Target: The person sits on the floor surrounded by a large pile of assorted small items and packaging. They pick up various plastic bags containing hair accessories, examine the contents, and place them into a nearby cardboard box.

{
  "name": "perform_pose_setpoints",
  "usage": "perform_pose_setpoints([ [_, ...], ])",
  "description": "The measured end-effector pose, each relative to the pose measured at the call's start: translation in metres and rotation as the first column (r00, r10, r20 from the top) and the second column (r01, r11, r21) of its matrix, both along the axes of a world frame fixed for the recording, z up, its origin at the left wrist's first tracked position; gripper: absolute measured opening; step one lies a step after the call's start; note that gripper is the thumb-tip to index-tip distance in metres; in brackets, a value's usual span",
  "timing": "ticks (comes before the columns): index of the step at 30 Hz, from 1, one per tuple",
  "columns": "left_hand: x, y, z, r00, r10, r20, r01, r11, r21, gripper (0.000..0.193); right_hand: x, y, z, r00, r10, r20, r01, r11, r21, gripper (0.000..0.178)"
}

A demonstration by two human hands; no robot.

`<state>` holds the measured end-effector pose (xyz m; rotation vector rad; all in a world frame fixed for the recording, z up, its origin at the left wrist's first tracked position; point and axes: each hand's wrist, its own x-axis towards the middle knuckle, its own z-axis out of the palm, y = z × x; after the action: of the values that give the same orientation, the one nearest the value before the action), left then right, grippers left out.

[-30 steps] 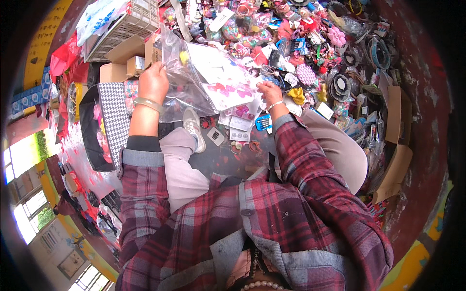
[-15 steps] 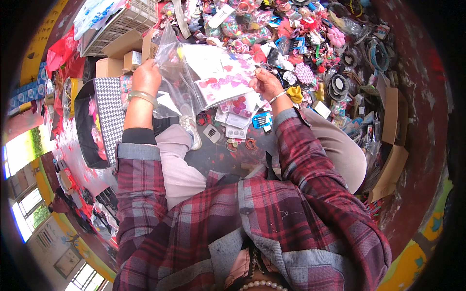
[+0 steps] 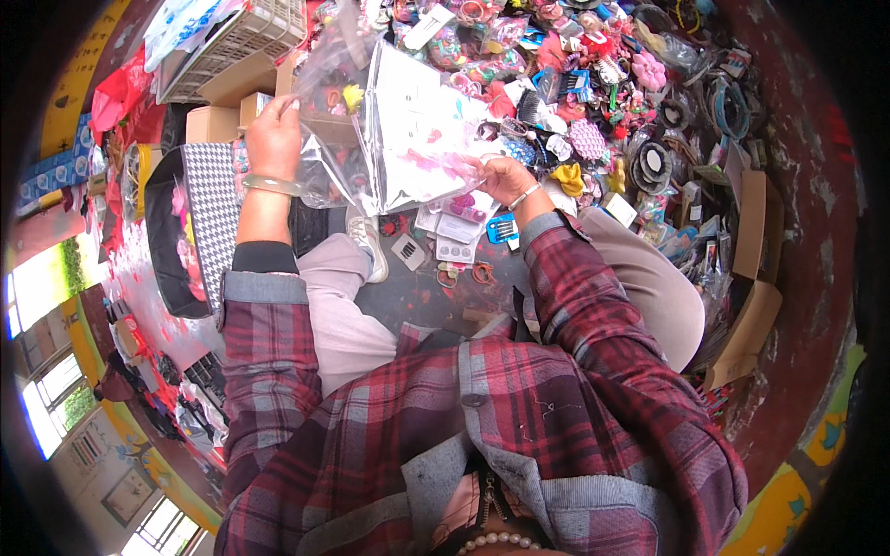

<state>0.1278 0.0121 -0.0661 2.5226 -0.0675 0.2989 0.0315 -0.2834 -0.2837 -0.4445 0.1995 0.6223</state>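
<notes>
My left hand (image 3: pixel 273 141) pinches the edge of a clear plastic bag (image 3: pixel 332 171), which is stretched out toward the middle. My right hand (image 3: pixel 506 179) grips the near right corner of the bag's contents, white cards (image 3: pixel 408 120) with pink pieces on them. The cards look to be inside the bag or behind its film; glare hides the exact overlap. Below them on the floor lie white packs with round pieces (image 3: pixel 456 250) and a blue card of black clips (image 3: pixel 502 231). A smaller card with dark clips (image 3: pixel 408 251) rests near my shoe (image 3: pixel 368 246).
A heap of hair accessories (image 3: pixel 565 93) spreads across the far side and right. At left stand a houndstooth-patterned box (image 3: pixel 209 208), a cardboard box (image 3: pixel 211 125) and a pale plastic crate (image 3: pixel 264 42). Open cardboard boxes (image 3: pixel 756 232) line the right edge.
The cards have turned more upright and shifted slightly, and the bag's film has folded between my hands. Both hands have moved only a little; the right is slightly lower.
</notes>
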Motion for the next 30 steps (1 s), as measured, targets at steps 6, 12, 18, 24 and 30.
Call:
perform_pose_setpoints([
  [6, -0.018, -0.025, 0.033, 0.976, -0.199, 0.087, 0.209, 0.969, -0.134, 0.017, -0.007, 0.004, -0.008, 0.986, -0.056, -0.157, 0.008, 0.957, -0.290, 0.011],
  [12, -0.025, -0.030, 0.043, 0.932, -0.319, 0.173, 0.328, 0.944, -0.026, 0.016, -0.001, 0.008, -0.019, 0.992, -0.045, -0.121, -0.007, 0.917, -0.398, 0.012],
  [18, -0.045, -0.048, 0.068, 0.838, -0.539, 0.079, 0.539, 0.842, 0.023, 0.017, 0.000, 0.007, 0.006, 0.975, -0.054, -0.217, -0.025, 0.938, -0.346, 0.016],
  [24, -0.048, -0.045, 0.079, 0.832, -0.553, 0.048, 0.555, 0.826, -0.099, 0.017, 0.016, 0.009, 0.003, 0.985, 0.038, -0.169, -0.079, 0.967, -0.244, 0.019],
  [30, -0.050, -0.036, 0.091, 0.871, -0.489, 0.052, 0.491, 0.870, -0.048, 0.016, 0.019, 0.013, -0.001, 0.986, 0.104, -0.127, -0.142, 0.931, -0.337, 0.018],
])
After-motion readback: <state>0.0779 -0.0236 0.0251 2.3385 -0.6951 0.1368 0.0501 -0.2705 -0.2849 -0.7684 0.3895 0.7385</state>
